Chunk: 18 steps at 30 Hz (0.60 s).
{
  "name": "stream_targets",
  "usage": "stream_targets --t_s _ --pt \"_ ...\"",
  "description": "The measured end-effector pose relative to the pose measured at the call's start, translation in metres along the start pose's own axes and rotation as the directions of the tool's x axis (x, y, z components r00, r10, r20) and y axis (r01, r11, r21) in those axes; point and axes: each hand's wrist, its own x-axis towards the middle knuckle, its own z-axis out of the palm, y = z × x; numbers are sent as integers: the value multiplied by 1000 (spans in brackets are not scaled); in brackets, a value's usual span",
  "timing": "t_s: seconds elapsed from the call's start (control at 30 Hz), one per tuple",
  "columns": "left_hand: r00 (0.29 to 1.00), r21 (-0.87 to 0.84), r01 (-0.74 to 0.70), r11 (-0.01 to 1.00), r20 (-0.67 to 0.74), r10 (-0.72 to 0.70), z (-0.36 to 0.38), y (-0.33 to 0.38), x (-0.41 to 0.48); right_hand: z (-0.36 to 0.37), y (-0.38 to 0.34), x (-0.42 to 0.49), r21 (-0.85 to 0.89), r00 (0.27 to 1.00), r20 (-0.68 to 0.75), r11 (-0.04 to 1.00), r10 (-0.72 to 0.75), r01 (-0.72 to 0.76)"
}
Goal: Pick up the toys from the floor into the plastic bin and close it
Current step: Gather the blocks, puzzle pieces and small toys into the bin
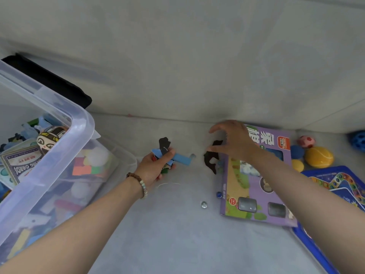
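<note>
A clear plastic bin (83, 123) stands open at the left, holding cards, blocks and other toys. My left hand (156, 167) grips a bunch of small flat toy pieces (177, 158), blue and black, just right of the bin. My right hand (231, 141) hovers with spread, curved fingers over black flat pieces (210, 162) lying on the floor by the purple toy box (254, 186). It holds nothing. Two marbles, one blue (218, 194) and one clear (203, 204), lie on the floor in front.
A blue game board (335, 186) lies at the right, under my right forearm. Behind it sit a yellow ball (319, 156), a pink ball (306, 141), small blue and yellow balls, and a blue holed ball (358, 140). A grey wall rises behind; a black object (59, 84) lies behind the bin.
</note>
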Motion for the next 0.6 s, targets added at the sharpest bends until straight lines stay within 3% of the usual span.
stream_targets --t_s 0.17,0.6 --pt "999 16 30 999 10 -30 2 -4 1 9 13 11 -202 986 163 979 18 16" --pt "997 24 76 997 -5 -76 -5 -14 12 14 12 9 -272 988 153 960 -22 64"
